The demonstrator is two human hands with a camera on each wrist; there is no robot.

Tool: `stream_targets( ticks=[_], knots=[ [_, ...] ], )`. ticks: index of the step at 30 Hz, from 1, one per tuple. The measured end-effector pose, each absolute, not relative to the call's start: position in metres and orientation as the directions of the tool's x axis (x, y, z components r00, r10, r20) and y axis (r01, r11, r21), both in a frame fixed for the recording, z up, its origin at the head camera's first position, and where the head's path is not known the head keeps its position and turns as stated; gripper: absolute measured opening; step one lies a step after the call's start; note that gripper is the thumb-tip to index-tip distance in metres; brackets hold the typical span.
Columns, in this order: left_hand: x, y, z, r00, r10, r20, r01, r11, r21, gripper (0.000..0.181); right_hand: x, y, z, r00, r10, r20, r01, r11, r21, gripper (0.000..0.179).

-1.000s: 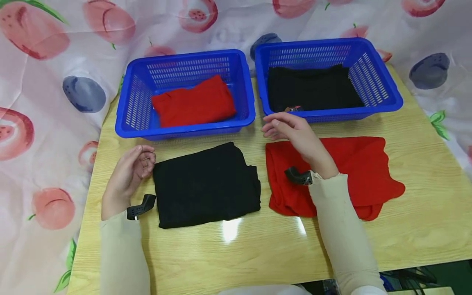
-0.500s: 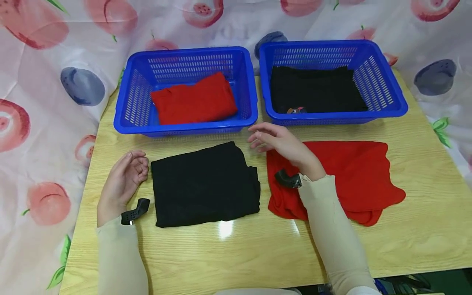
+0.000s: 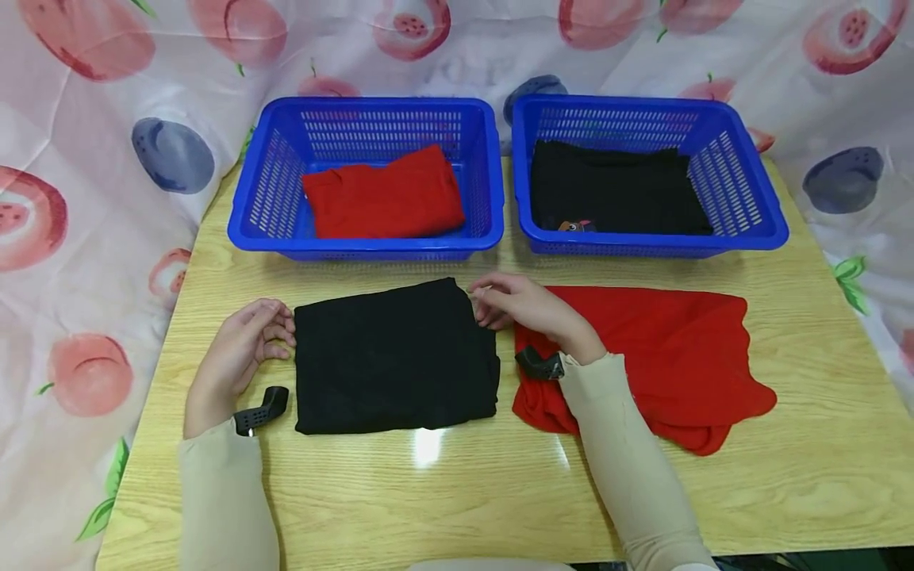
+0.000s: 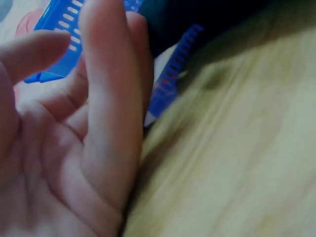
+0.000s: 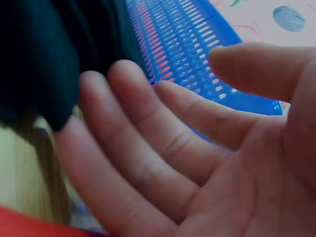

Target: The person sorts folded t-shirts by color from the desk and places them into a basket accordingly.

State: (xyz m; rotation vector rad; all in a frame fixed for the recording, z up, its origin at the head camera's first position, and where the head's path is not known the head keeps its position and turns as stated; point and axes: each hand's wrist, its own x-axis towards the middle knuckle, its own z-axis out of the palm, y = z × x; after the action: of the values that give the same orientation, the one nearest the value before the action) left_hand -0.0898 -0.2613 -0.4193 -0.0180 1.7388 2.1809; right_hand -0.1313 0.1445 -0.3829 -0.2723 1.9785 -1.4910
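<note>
Black cloth: folded black cloth (image 3: 393, 361) is lying flat on the table between both hands; its long axis is running 9 to 3 o'clock, far edge slanting up toward 2, uneven layered end facing 3.
Left hand: left hand (image 3: 239, 349) is waiting at its 9 o'clock edge, fingers loosely bending, gripping nothing; contact unclear.
Right hand: right hand (image 3: 531, 309) is touching its edge near 2 o'clock, fingers extending, thumb apart, gripping nothing.
Red cloth: red cloth (image 3: 678, 349) is spreading at 3 o'clock, edges wavy, partly under the right forearm.
Baskets: slotted blue basket (image 3: 364, 244) is standing at 12, holding a red bundle (image 3: 385, 198); second blue basket (image 3: 657, 239) at 2, holding a black bundle (image 3: 614, 194).
Table: pale wood-grain table (image 3: 443, 507) is reflecting light at 6.
Backdrop: fruit-printed curtain (image 3: 93, 198) is hanging behind, creasing.
Sleeves: beige sleeves (image 3: 228, 500) are covering both forearms.
</note>
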Motion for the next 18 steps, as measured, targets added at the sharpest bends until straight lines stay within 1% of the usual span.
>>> stream_targets(
  ticks=[3,5,7,9,11,14,18],
  knots=[
    [-0.089,-0.260,-0.412,-0.915,0.174,-0.363,-0.366,0.016,0.930,0.042,-0.131,0.144,-0.385,-0.770,-0.499,-0.397,0.184,0.422,-0.888,0.032],
    [-0.086,-0.261,-0.407,-0.886,0.138,-0.442,-0.423,0.149,0.894,0.052,-0.131,0.142,-0.384,-0.771,-0.481,-0.419,0.154,0.497,-0.854,0.030],
    [-0.084,-0.261,-0.403,-0.852,0.129,-0.507,-0.465,0.256,0.847,0.062,-0.129,0.141,-0.384,-0.772,-0.457,-0.442,0.118,0.580,-0.806,0.028],
    [-0.082,-0.261,-0.401,-0.820,0.147,-0.554,-0.483,0.341,0.806,0.070,-0.127,0.141,-0.383,-0.772,-0.438,-0.460,0.088,0.643,-0.761,0.027],
    [-0.081,-0.260,-0.400,-0.789,0.164,-0.592,-0.500,0.388,0.775,0.074,-0.125,0.140,-0.382,-0.767,-0.425,-0.480,0.076,0.683,-0.726,0.026],
    [-0.079,-0.258,-0.400,-0.765,0.197,-0.613,-0.503,0.412,0.760,0.075,-0.123,0.140,-0.381,-0.760,-0.424,-0.493,0.082,0.690,-0.719,0.029],
    [-0.077,-0.252,-0.403,-0.776,0.254,-0.578,-0.474,0.372,0.798,0.064,-0.121,0.139,-0.379,-0.753,-0.422,-0.504,0.093,0.691,-0.717,0.033]
  ],
)
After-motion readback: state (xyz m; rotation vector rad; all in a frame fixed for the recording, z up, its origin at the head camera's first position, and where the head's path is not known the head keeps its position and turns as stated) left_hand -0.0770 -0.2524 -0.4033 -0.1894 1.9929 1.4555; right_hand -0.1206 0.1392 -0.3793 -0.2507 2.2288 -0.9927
